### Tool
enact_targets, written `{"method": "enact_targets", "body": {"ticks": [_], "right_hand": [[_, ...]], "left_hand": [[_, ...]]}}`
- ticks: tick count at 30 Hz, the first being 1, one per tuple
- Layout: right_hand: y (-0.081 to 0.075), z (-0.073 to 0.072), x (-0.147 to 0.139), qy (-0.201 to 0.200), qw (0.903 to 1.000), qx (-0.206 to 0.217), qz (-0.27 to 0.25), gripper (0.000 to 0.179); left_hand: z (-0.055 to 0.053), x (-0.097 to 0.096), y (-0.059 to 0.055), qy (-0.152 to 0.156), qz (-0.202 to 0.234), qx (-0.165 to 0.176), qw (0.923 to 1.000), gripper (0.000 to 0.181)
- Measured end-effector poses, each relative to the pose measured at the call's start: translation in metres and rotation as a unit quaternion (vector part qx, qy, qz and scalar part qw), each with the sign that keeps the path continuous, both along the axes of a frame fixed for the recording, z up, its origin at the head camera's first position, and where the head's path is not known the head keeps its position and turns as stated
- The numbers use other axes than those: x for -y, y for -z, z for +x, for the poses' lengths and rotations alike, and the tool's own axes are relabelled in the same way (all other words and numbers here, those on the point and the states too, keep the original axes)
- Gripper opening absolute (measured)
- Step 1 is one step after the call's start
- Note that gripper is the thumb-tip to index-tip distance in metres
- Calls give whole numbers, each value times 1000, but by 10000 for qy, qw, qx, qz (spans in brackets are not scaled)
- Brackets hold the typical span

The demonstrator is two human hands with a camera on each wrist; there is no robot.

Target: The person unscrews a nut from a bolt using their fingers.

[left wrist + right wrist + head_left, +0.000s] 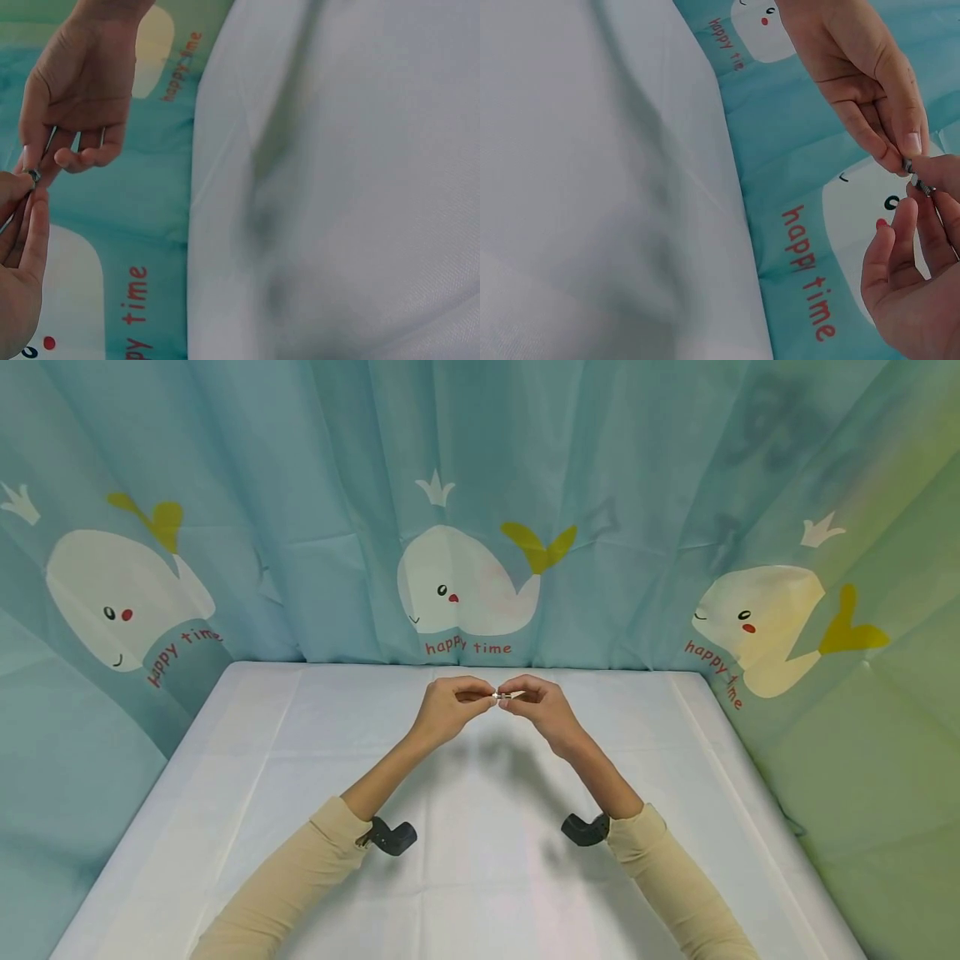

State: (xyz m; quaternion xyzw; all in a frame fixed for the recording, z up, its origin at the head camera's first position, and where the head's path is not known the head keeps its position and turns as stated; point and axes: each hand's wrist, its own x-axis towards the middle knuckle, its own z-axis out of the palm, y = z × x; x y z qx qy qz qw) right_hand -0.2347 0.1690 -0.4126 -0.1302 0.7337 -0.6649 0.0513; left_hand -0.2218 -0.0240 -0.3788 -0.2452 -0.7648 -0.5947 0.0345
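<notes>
Both hands meet fingertip to fingertip above the far part of the table, around a small silvery metal bolt point(505, 696). My left hand point(445, 708) pinches one end of it between thumb and fingers. From the other side, my right hand point(547, 706) pinches the opposite end. Ridges like a thread show on the bolt point(924, 187) in the right wrist view, with a wider round piece at the left fingertips; I cannot tell whether that piece is its head or a nut. In the left wrist view, fingers cover most of the bolt point(34, 175).
A white cloth point(480, 893) covers the table, with soft shadows of the arms on it. Blue-green curtains point(322, 593) with printed whales hang along the back and both sides. A dark camera mount point(393, 837) sits at the left wrist, another mount point(585, 830) at the right.
</notes>
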Motion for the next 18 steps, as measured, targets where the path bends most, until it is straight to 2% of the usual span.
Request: {"method": "enact_targets", "body": {"ticks": [12,18], "right_hand": [[0,-1,0,-143,9999,-3,30,31],[-3,-1,1,128,9992,371,84,34]], "left_hand": [[0,0,0,-24,-13,-4,10000,13],[0,0,-1,23,44,-99,9999,13]]}}
